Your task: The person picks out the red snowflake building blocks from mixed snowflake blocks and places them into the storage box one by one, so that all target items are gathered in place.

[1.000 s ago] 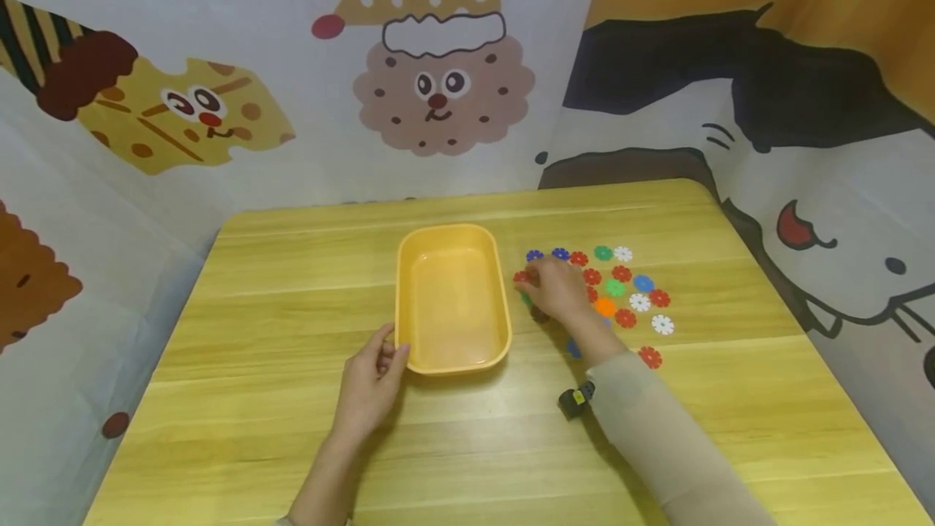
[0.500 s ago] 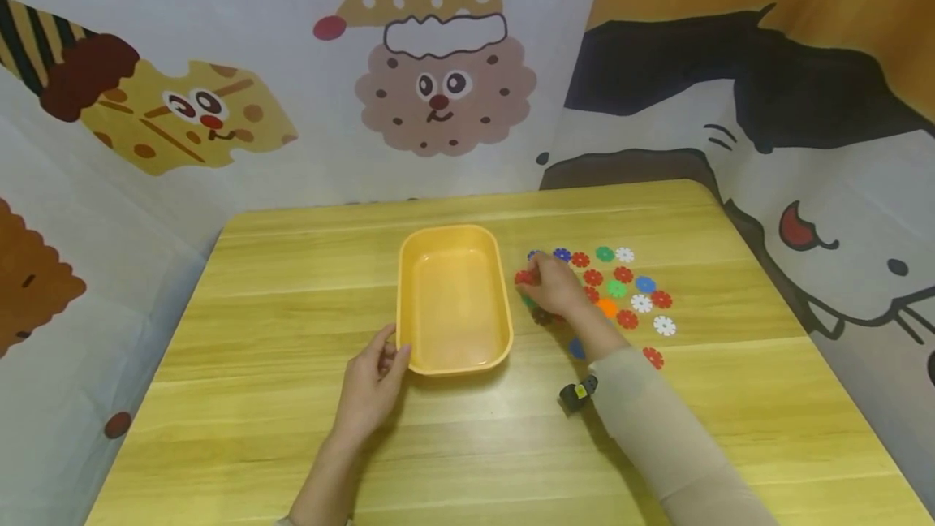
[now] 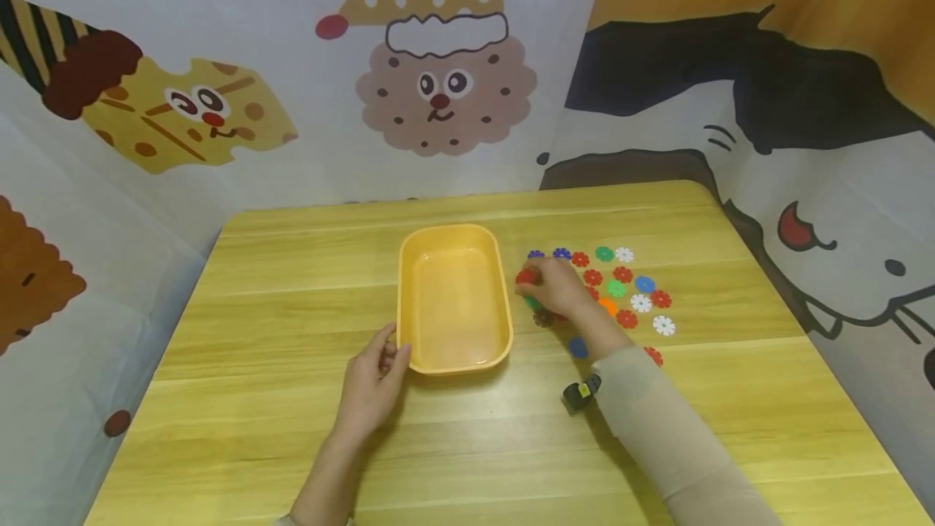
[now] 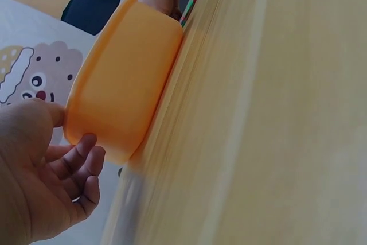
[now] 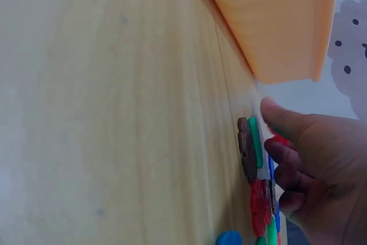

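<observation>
Pinching red disc (image 3: 524, 276), right hand (image 3: 558, 286) curled, left hand (image 3: 368, 384) gripping tray (image 3: 456, 303)

Right sleeve (image 3: 679, 441): long, pale beige cloth, plain, softly creased
Right cuff (image 3: 619, 372): same cloth, straight-edged, ending near the wrist
Wrist device (image 3: 575, 398): small, black, boxy, with a yellow patch; apparently worn at that cuff, too small to make out further
Right hand (image 3: 557, 289): bare
Left hand (image 3: 371, 384): bare
Left forearm (image 3: 326, 469): bare
Left sleeve (image 3: 286, 521): a light sliver at the bottom edge
</observation>
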The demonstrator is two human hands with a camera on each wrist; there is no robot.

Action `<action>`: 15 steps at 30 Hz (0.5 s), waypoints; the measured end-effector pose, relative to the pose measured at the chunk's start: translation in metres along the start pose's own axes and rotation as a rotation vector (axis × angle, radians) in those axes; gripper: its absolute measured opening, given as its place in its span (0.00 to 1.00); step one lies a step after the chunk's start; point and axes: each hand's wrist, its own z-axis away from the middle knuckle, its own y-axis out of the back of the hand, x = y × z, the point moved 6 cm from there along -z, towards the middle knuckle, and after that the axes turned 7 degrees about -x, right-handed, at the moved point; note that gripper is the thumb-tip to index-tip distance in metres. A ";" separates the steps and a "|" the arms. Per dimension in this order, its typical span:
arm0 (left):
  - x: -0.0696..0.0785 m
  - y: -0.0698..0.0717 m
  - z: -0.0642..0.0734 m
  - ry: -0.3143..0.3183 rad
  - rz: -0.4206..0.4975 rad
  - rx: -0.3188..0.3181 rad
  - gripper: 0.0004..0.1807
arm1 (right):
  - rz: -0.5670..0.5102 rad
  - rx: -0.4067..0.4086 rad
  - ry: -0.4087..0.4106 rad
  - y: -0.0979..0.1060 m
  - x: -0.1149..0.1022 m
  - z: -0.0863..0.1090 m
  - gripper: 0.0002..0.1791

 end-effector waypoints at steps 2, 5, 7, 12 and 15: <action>-0.001 0.000 0.000 0.001 0.013 0.005 0.26 | -0.005 0.022 0.007 0.001 0.000 0.000 0.22; 0.000 -0.001 0.001 -0.009 0.047 0.016 0.26 | -0.023 0.083 0.023 0.003 -0.002 -0.001 0.23; 0.000 -0.001 0.000 -0.017 0.073 0.024 0.26 | -0.037 0.127 0.038 0.006 -0.003 -0.002 0.24; 0.001 -0.001 -0.001 -0.025 0.125 0.042 0.26 | -0.064 0.241 0.054 0.014 -0.010 -0.004 0.25; 0.001 0.000 -0.001 -0.022 0.136 0.048 0.25 | -0.119 0.317 0.083 0.019 -0.018 -0.005 0.26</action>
